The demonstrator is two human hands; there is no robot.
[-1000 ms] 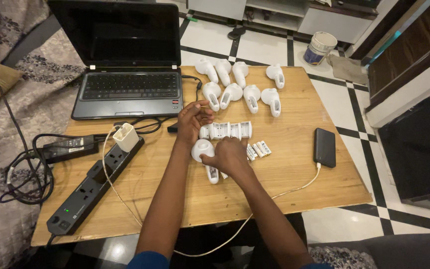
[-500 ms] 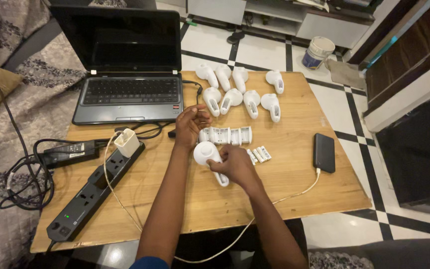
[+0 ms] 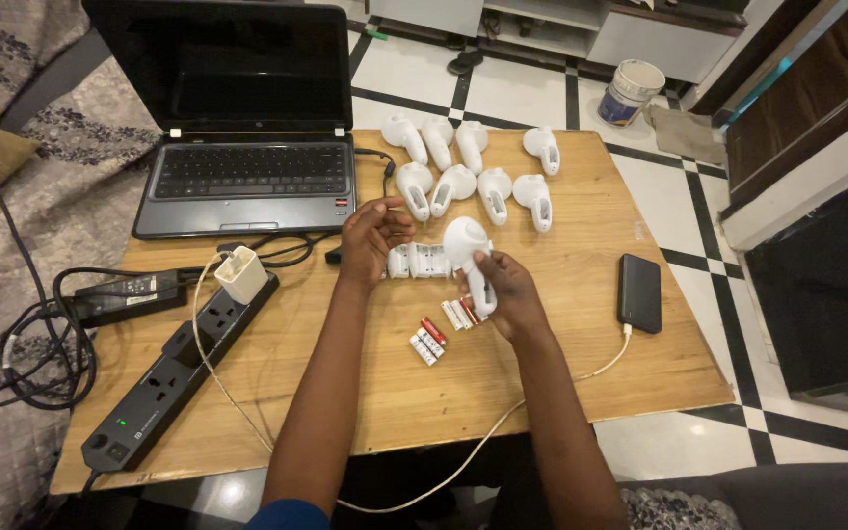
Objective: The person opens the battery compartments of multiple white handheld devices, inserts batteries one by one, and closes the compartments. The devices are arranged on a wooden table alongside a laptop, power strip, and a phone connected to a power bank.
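Laptop (image 3: 238, 108) lid cut by top edge; white device (image 3: 473, 260) handle partly hidden inside right hand (image 3: 507, 290).

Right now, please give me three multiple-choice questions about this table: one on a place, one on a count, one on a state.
1. Where is the black power bank?
A. at the table's right side
B. on the laptop
C. on the floor

2. How many white controllers lie in the group beyond the hands?
A. three
B. eight
C. twelve

3. How is the laptop?
A. closed
B. open, screen dark
C. open, screen bright

Answers: 1 A, it lies near the right edge with a cable attached; 2 B, four in each row; 3 B, the lid is raised and the screen is black.
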